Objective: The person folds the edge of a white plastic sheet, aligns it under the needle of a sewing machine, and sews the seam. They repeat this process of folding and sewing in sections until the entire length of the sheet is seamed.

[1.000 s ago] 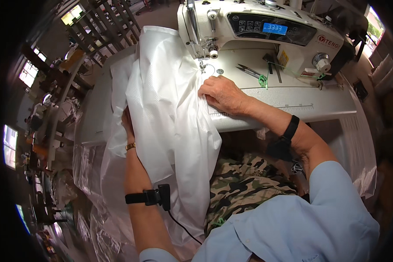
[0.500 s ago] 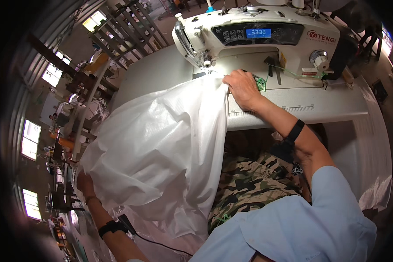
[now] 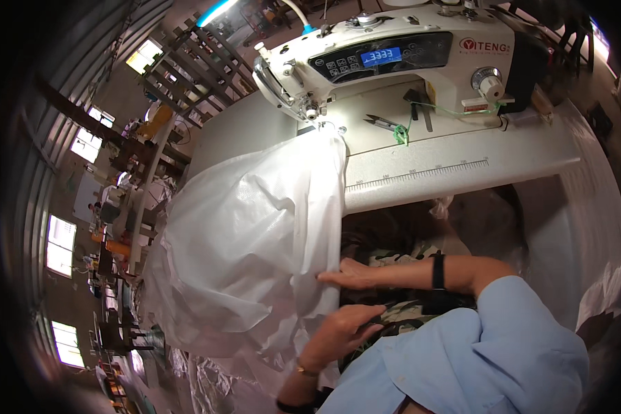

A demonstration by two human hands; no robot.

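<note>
A large sheet of thin white fabric (image 3: 234, 228) hangs from the sewing machine (image 3: 393, 55) down over the table's front edge toward my lap. Its upper end lies under the lit needle area (image 3: 317, 127). Lower down, my right hand (image 3: 352, 274) has its fingers closed at the fabric's right edge. Just below it, my left hand (image 3: 341, 334) is slightly blurred in front of the fabric, its fingers apart and pointing right. Nothing shows in the left hand.
Tweezers or snips (image 3: 381, 123) with green cord (image 3: 401, 135) lie on the machine table (image 3: 421, 165), which bears a printed ruler scale. A dark flat tool (image 3: 421, 107) is behind them. A lit lamp (image 3: 216, 12) stands at the back; racks (image 3: 193, 69) are at far left.
My right hand has left the needle area and come down the fabric's right edge. My left hand has let go of the fabric's left side and moved right, near it. The view has shifted slightly.
</note>
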